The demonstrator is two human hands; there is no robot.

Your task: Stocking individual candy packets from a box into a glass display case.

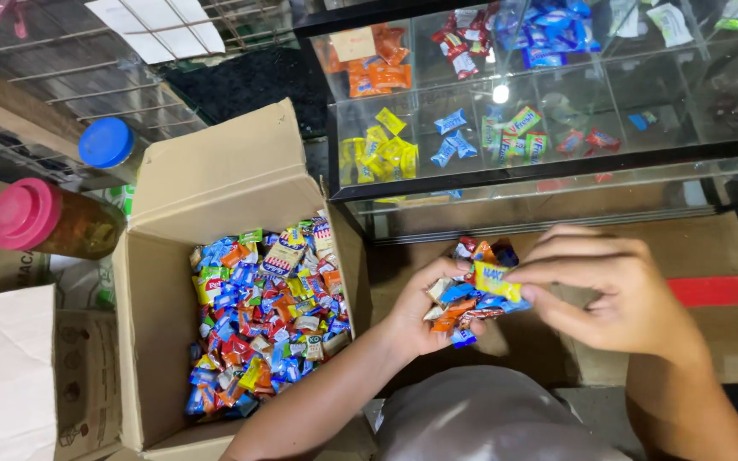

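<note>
We see our left hand (420, 312) at the lower centre of the frame, palm up and cupped, its fingers curled around a handful of wrapped candies (471, 294) in blue, orange, red and yellow. Our right hand (617, 290) comes in from the right, its thumb and forefinger pinched shut on one yellow candy (493, 279) at the top of that heap. The yellow piece lies with its long axis running roughly left to right across the frame, its right end between the pinching fingertips, the rest resting on the pile. So the piece sits directly left of the right fingers and just above the left palm; both hands touch the heap, but only the right grips this one wrapper.

Counting: two hands, one handful whose pieces are too crowded to number, and one yellow piece singled out. To the left stands one open cardboard box (172, 282), filled with loose candies of the same mixed colours, well beyond counting. At the left edge we see two jars, one with a pink lid (23, 213) and one with a blue lid (106, 142). Across the top right runs one glass display case (557, 162) with sorted candies in compartments.
</note>
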